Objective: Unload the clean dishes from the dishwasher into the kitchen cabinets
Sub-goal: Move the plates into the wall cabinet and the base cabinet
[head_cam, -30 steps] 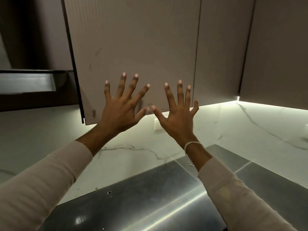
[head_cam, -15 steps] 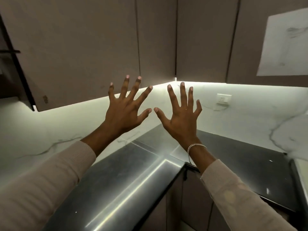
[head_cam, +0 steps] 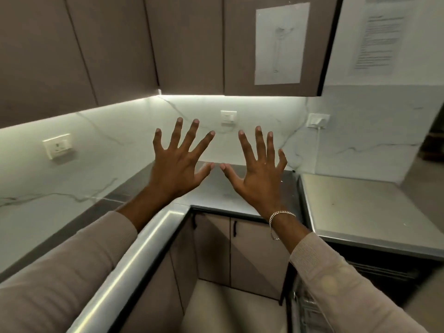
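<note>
Your left hand [head_cam: 176, 171] and right hand [head_cam: 260, 179] hover splayed, grasping nothing, over the corner counter [head_cam: 216, 195]. Upper cabinets [head_cam: 187, 44] span the top of the frame, doors shut; a wire rack [head_cam: 304, 307] shows lower right. The sheet [head_cam: 278, 44] and notice [head_cam: 377, 44] upper right are too blurred to read
</note>
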